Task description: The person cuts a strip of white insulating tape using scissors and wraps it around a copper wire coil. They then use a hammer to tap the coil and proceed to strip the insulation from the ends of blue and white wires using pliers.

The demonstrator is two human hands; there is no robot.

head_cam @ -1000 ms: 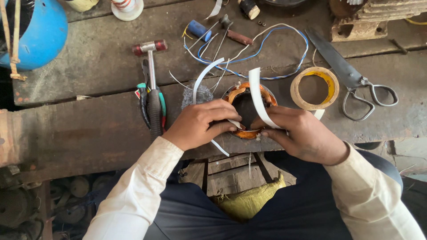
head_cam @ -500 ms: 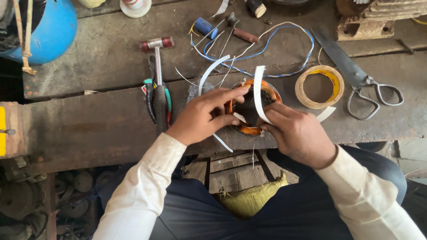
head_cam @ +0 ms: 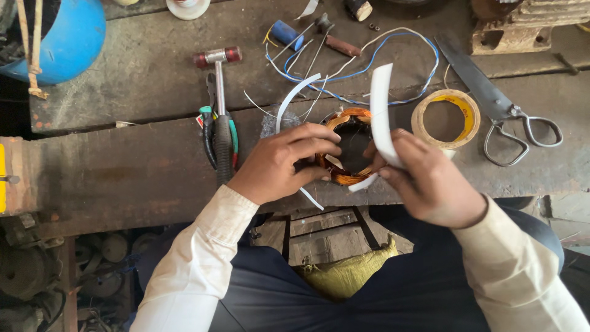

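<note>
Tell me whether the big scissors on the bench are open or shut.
Shut. The scissors lie flat on the bench, blades together as one dark strip, handle loops close beside each other.

The wound coil (head_cam: 350,147) is sitting at the near edge of the worktop (head_cam: 123,178), with the left hand (head_cam: 279,163) lying against its left side and the right hand (head_cam: 430,181) against its right, a strip (head_cam: 381,114) standing up from the right grip. Pliers (head_cam: 220,144) and a hammer (head_cam: 218,74) are lying left of the coil; a tape roll (head_cam: 445,118) is lying to its right, with scissors (head_cam: 498,104) beyond it. Loose wires (head_cam: 393,67) and a screwdriver (head_cam: 335,40) are lying behind the coil.
</note>
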